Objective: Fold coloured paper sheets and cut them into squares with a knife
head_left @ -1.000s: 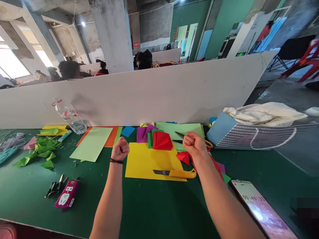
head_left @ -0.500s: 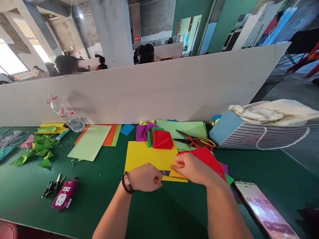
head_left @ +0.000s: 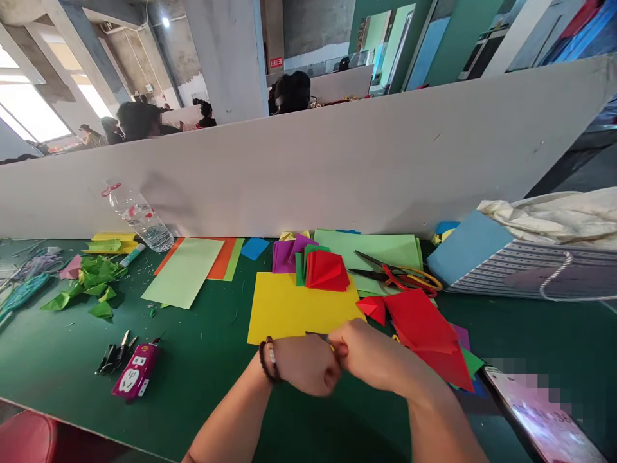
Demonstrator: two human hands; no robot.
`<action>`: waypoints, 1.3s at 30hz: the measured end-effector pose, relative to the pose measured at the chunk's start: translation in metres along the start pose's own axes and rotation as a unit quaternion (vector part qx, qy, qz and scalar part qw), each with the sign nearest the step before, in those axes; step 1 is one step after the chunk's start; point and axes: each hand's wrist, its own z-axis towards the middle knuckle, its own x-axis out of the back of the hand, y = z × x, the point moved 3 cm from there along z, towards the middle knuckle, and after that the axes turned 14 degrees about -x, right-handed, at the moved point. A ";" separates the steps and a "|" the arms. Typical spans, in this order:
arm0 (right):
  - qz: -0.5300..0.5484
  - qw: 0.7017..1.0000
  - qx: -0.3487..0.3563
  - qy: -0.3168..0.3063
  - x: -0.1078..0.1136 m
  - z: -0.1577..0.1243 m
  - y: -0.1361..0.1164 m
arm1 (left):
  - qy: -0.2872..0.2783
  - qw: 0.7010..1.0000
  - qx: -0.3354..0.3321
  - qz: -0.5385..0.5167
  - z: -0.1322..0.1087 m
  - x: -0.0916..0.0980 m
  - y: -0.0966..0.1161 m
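My left hand (head_left: 308, 365), with beaded bracelets at the wrist, is curled into a fist over the table in front of the yellow sheet (head_left: 289, 312). My right hand (head_left: 360, 352) meets it, thumb and fingers pinched together. Between them shows the dark edge of a thin, flat thing (head_left: 316, 334) with a bit of yellow; the fingers cover most of it. Beyond the hands, folded red paper (head_left: 326, 270) lies across the sheet's back edge, beside green and purple pieces (head_left: 284, 257). To the right of my right hand is a larger pile of red paper (head_left: 424, 328).
Scissors (head_left: 393, 273) lie on light green sheets at the back. A striped bag (head_left: 525, 267) and a phone (head_left: 540, 411) are on the right. Left are a water bottle (head_left: 144, 222), green scraps (head_left: 99, 276) and a purple packet (head_left: 137, 372). A white partition (head_left: 289, 173) stands behind.
My hands have come together, the left moving right to touch the right. The dark and yellow thing between them is now mostly covered. The view has shifted slightly.
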 end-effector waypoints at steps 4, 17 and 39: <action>-0.017 0.999 0.045 -0.016 0.009 0.002 0.010 | 0.012 0.992 -0.041 -0.117 -0.005 0.013 -0.007; -0.147 0.947 -0.003 0.285 -0.019 0.009 0.112 | 0.584 0.741 0.141 -0.301 -0.112 0.000 -0.108; -0.233 0.870 -0.005 0.435 -0.008 -0.015 0.102 | 0.543 0.720 0.240 -0.358 -0.197 -0.022 -0.066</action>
